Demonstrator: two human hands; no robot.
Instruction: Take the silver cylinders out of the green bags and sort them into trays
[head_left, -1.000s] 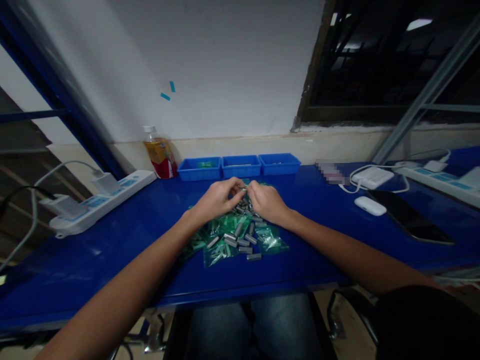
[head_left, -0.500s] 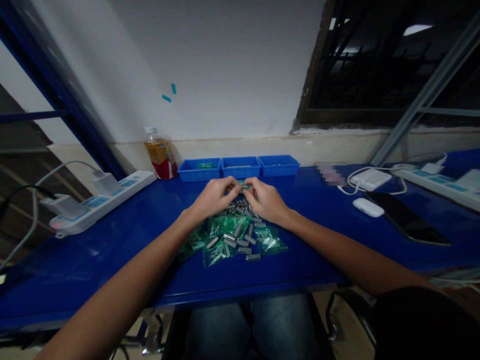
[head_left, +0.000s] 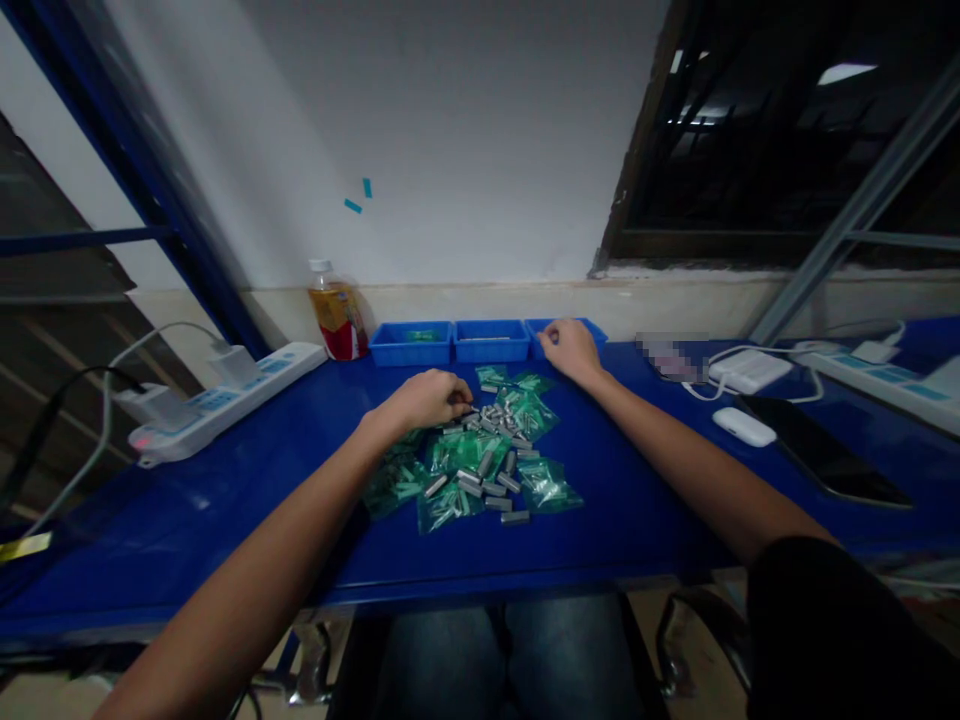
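A heap of small green plastic bags (head_left: pixel 457 455) and several short grey metal pieces (head_left: pixel 491 480) lies on the blue table (head_left: pixel 225 500) in front of me. My left hand (head_left: pixel 424 400) rests at the heap's left edge, fingers curled in a pinch at the metal pieces; what it holds is too small to name. My right hand (head_left: pixel 570 348) is stretched out over the rightmost of three blue trays (head_left: pixel 581 328), fingers curled downward, with their tips hidden. The middle tray (head_left: pixel 491 340) and left tray (head_left: pixel 411 342) stand beside it along the wall.
A drink bottle (head_left: pixel 337 312) stands left of the trays. A white power strip (head_left: pixel 217 395) with plugged chargers lies at the left. On the right are a white earbud case (head_left: pixel 742 425), a dark phone (head_left: pixel 825 455), a white charger (head_left: pixel 750 370) and another power strip (head_left: pixel 885 385).
Both hands were together over the heap, working a small piece. My right hand has moved away to the rightmost blue tray. My left hand has dropped to the heap's left edge.
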